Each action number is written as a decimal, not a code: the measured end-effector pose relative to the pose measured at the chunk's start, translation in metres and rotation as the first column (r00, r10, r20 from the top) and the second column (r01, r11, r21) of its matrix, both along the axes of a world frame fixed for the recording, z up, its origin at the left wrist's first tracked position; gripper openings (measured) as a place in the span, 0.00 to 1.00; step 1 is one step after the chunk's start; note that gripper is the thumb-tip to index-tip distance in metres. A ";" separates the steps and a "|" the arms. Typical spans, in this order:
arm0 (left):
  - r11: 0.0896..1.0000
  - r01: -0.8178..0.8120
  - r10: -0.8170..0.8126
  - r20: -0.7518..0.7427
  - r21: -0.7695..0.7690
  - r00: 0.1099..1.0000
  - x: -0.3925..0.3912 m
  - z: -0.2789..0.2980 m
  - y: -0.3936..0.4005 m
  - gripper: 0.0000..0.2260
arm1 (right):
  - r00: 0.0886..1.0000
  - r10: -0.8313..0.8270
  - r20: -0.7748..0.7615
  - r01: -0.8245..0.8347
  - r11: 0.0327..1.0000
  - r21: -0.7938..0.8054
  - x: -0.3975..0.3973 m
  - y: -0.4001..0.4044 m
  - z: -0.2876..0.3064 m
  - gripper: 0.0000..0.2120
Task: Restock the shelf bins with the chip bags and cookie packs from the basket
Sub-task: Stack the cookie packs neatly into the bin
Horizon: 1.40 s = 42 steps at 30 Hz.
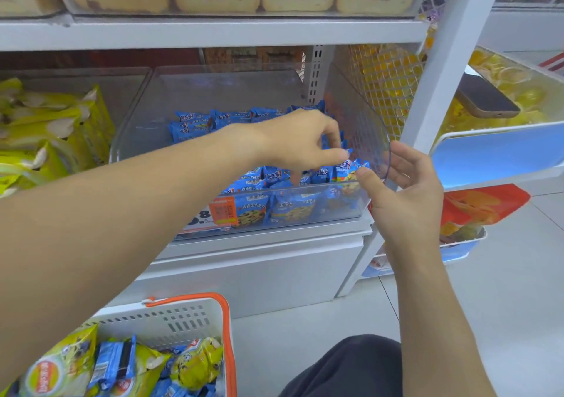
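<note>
Nearest us, the basket [171,320] holds soft, crinkly packs; left hand [300,143] pinches a light cookie pack [348,167] by its seam, right hand [406,183] fingers loosely apart.

I am seeing my left arm [128,213] stretching from the lower left of the frame up toward the centre, bare to the wrist. My left hand [300,143] is hanging palm down, fingers curling downward and pinching together. My right arm [427,305] is rising from the lower right, and my right hand [403,189] is sitting right of centre, palm turned leftward, fingers loosely bent, thumb [370,183] reaching toward the left hand.
</note>
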<state>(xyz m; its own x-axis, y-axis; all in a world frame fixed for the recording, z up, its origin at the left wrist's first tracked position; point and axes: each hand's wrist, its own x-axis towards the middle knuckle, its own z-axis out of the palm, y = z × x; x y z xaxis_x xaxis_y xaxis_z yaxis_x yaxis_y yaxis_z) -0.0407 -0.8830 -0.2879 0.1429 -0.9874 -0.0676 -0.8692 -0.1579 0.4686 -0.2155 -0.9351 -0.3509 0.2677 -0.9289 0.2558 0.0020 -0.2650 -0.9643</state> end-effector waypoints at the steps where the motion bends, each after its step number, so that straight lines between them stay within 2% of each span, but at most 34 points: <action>1: 0.998 -0.001 0.001 -0.004 -0.055 1.000 -0.004 -0.002 -0.003 0.14 | 1.000 0.000 -0.001 0.000 1.000 0.003 0.000 0.000 0.000 0.24; 3: 0.998 0.016 -0.015 0.011 -0.067 1.000 -0.007 -0.006 -0.008 0.14 | 1.000 0.000 -0.006 0.000 1.000 0.008 0.000 0.001 0.000 0.24; 8: 0.999 0.044 -0.044 0.001 0.030 0.999 -0.005 -0.007 -0.018 0.10 | 1.000 -0.003 -0.015 0.003 1.000 0.003 -0.001 0.001 0.000 0.24; 12: 0.994 0.042 -0.045 0.028 0.097 0.999 -0.005 -0.006 -0.023 0.14 | 1.000 -0.008 0.000 0.008 1.000 0.007 0.000 0.002 0.000 0.23; 25: 0.990 0.102 -0.114 0.139 0.093 0.984 -0.008 -0.022 -0.027 0.15 | 1.000 0.002 0.012 -0.002 1.000 0.022 0.001 0.002 0.001 0.24; 35: 0.950 0.144 -0.209 0.220 0.278 0.953 0.004 -0.012 -0.019 0.29 | 1.000 0.018 0.015 -0.018 0.999 0.030 -0.002 0.003 0.001 0.23; 42: 0.907 0.151 -0.280 0.296 0.394 0.913 0.009 -0.003 -0.010 0.31 | 0.999 0.030 0.030 -0.032 0.998 0.048 -0.003 0.003 0.000 0.24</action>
